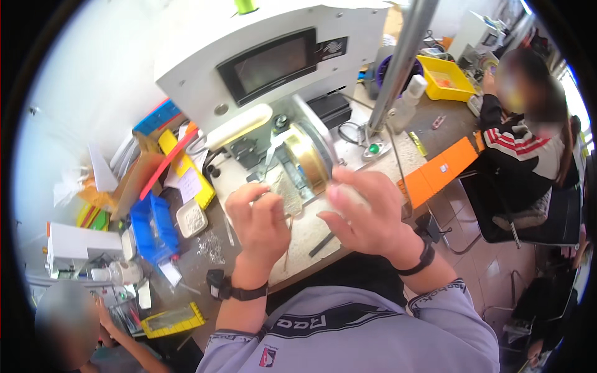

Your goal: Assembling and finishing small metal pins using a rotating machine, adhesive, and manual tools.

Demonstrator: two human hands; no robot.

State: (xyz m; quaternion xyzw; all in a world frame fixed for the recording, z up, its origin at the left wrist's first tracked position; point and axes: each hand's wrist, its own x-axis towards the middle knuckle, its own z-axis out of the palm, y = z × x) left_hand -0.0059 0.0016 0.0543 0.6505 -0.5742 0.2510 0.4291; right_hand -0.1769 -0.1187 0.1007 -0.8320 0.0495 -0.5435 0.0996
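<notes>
In front of the white bench machine (186,81), my left hand (258,221) is closed, its fingertips pinched together. Whatever they hold, if anything, is too small to make out. My right hand (373,214) is beside the lower right side of a brass-coloured wheel (309,158) on the machine. Its thumb and fingers are apart, partly smeared by motion, and I see nothing held between them. A pale, rounded bar light (239,127) sits above and left of the wheel. Small metal fittings lie between the wheel and my left hand.
A blue bin (153,230), a white dish (191,219) of small parts and scattered metal bits lie left. A metal pole (404,62), a clear bottle (407,102), a yellow tray (448,79) and an orange panel (441,171) stand right. People sit at lower left and right.
</notes>
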